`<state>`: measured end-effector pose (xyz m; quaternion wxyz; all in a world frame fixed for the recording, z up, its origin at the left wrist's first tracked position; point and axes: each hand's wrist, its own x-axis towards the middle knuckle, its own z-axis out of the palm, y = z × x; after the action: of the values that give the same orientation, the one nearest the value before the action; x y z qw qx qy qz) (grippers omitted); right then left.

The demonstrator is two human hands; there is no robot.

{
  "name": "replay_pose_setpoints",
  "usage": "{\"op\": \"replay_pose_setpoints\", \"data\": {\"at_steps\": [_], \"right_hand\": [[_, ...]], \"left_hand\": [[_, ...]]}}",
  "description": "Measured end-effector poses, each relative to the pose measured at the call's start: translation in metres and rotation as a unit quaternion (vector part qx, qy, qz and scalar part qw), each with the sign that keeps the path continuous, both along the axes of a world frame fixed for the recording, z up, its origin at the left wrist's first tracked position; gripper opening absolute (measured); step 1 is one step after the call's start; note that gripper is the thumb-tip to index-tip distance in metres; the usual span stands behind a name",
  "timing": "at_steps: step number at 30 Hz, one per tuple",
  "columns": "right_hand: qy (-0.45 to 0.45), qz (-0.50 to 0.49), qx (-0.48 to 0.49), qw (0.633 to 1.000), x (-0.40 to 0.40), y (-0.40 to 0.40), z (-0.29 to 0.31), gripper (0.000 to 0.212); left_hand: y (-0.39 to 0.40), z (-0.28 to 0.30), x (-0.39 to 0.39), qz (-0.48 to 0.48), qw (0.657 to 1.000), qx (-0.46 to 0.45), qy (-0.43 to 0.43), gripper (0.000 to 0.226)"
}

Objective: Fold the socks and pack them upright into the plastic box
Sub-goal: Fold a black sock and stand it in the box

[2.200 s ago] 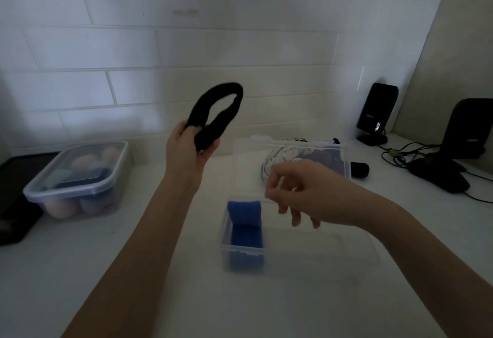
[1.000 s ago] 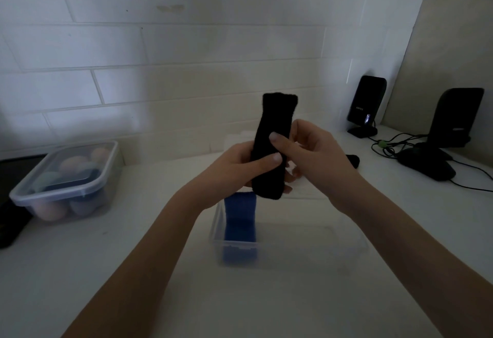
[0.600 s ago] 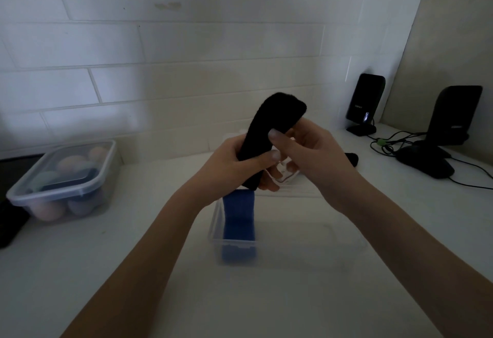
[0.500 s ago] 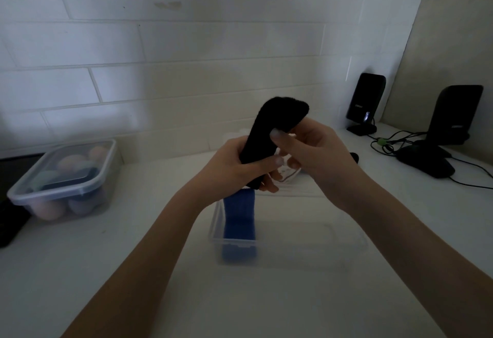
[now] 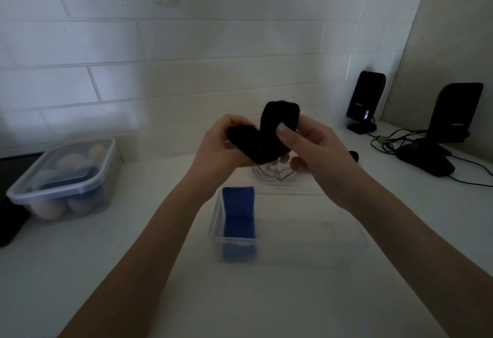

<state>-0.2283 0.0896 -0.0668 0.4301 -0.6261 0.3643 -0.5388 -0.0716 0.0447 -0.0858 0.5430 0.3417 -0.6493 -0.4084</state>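
A home kitchen: a white counter (image 5: 112,279) against a tiled wall (image 5: 186,52), a food tub (image 5: 62,175) left, speakers (image 5: 365,101) far right.

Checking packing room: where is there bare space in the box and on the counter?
The box is bare right of the blue sock. The counter is bare between box and tub, and in front. It is crowded behind the box, under the hands folding the black sock, and by the cables.
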Motion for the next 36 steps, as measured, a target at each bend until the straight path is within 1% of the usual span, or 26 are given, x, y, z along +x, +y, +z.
{"op": "replay_pose_setpoints", "data": {"at_steps": [2, 3, 6, 7, 8, 10, 11, 13, 14, 16, 18, 19, 21, 23, 26, 27, 29, 31, 34, 36], "right_hand": [[-0.002, -0.005, 0.008, 1.000, -0.001, -0.003, -0.003, 0.016], [-0.008, -0.007, 0.009, 1.000, -0.001, -0.004, -0.004, 0.018], [-0.046, -0.026, 0.015, 0.999, -0.002, -0.007, -0.004, 0.020], [-0.055, -0.034, 0.018, 0.998, -0.004, -0.009, -0.004, 0.019], [-0.058, -0.040, 0.020, 0.997, -0.005, -0.009, -0.004, 0.019], [-0.046, -0.033, 0.018, 0.998, -0.009, -0.010, -0.005, 0.021], [-0.033, -0.017, 0.012, 0.999, -0.010, -0.010, -0.006, 0.024], [-0.006, 0.029, -0.009, 1.000, -0.011, -0.008, -0.007, 0.031], [0.020, 0.050, -0.025, 0.998, -0.010, -0.007, -0.008, 0.036], [0.105, 0.074, -0.067, 0.989, -0.009, -0.006, -0.010, 0.041], [0.181, 0.085, -0.095, 0.975, -0.007, -0.005, -0.011, 0.036], [0.197, 0.089, -0.101, 0.971, -0.005, -0.005, -0.011, 0.036], [0.190, 0.098, -0.092, 0.973, -0.003, -0.005, -0.011, 0.038], [0.141, 0.104, -0.054, 0.983, -0.003, -0.005, -0.011, 0.036], [0.090, 0.074, -0.018, 0.993, -0.008, -0.009, -0.010, 0.025], [0.083, 0.059, -0.019, 0.995, -0.008, -0.010, -0.010, 0.020], [0.074, 0.041, -0.027, 0.996, -0.006, -0.010, -0.011, 0.017], [0.092, 0.016, -0.056, 0.994, -0.004, -0.009, -0.012, 0.019], [0.171, -0.038, -0.107, 0.979, -0.003, -0.009, -0.013, 0.026], [0.189, -0.054, -0.117, 0.973, 0.000, -0.008, -0.014, 0.030]], "left_hand": [[0.000, 0.003, 0.003, -0.023, 0.997, 0.055, 0.055, 0.014], [-0.001, 0.005, 0.004, -0.038, 0.992, 0.088, 0.080, 0.014], [-0.002, 0.009, 0.003, -0.111, 0.963, 0.186, 0.163, 0.031], [-0.003, 0.009, 0.003, -0.136, 0.953, 0.201, 0.180, 0.036], [-0.002, 0.009, 0.002, -0.157, 0.950, 0.200, 0.182, 0.038], [-0.001, 0.007, 0.002, -0.174, 0.959, 0.164, 0.154, 0.029], [-0.002, 0.006, 0.002, -0.175, 0.964, 0.145, 0.139, 0.024], [-0.003, 0.002, 0.003, -0.172, 0.967, 0.134, 0.131, 0.023], [-0.003, 0.002, 0.004, -0.167, 0.967, 0.134, 0.134, 0.024], [-0.005, 0.001, 0.005, -0.145, 0.971, 0.133, 0.134, 0.024], [-0.005, 0.002, 0.005, -0.121, 0.976, 0.127, 0.130, 0.025], [-0.006, 0.002, 0.006, -0.114, 0.977, 0.125, 0.130, 0.026], [-0.007, 0.002, 0.007, -0.105, 0.978, 0.121, 0.130, 0.027], [-0.008, 0.002, 0.008, -0.095, 0.980, 0.117, 0.129, 0.026], [-0.008, 0.001, 0.007, -0.092, 0.980, 0.122, 0.127, 0.029], [-0.008, 0.001, 0.006, -0.099, 0.980, 0.120, 0.122, 0.030], [-0.007, 0.001, 0.005, -0.115, 0.981, 0.111, 0.113, 0.029], [-0.005, 0.002, 0.005, -0.130, 0.980, 0.102, 0.113, 0.026], [-0.004, 0.001, 0.003, -0.144, 0.980, 0.089, 0.107, 0.022], [-0.003, -0.001, 0.001, -0.139, 0.981, 0.087, 0.102, 0.021]]}}
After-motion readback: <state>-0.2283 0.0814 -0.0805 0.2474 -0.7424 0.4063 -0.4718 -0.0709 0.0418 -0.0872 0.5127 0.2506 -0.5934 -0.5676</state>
